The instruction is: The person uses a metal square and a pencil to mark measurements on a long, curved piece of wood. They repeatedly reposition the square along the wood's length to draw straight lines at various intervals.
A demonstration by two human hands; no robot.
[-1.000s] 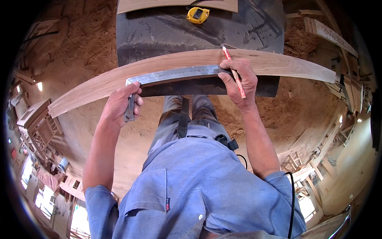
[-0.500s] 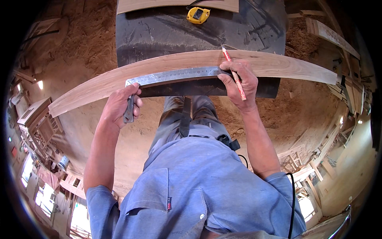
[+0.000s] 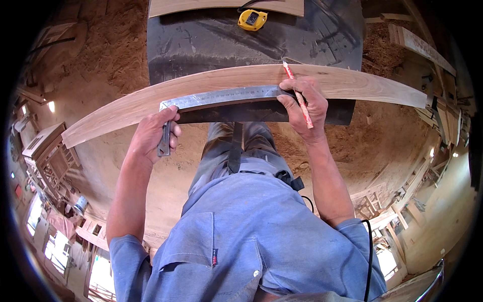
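Note:
A long light-brown wooden board (image 3: 226, 80) lies crosswise over a dark worktable (image 3: 211, 45), both its ends reaching past the table. Along its near edge runs the steel blade of a try square (image 3: 221, 95). My left hand (image 3: 155, 132) is closed around the square's short stock at the blade's left end. At the blade's right end, my right hand (image 3: 307, 103) pinches the blade against the board with thumb and fingers. The same hand holds a red-and-white pencil (image 3: 303, 106), slanting, with its tip toward the far part of the board.
A yellow tape measure (image 3: 252, 20) rests on the table beyond the board, close to another wooden panel (image 3: 226, 6) at the far edge. Sawdust (image 3: 115, 55) covers the floor around. A wooden frame (image 3: 48, 151) stands at left, and planks (image 3: 422, 48) lie at right.
Hardly anything differs. The whole view has shifted by a few pixels, while both hands keep their grip on the try square and the pencil stays at the same slant.

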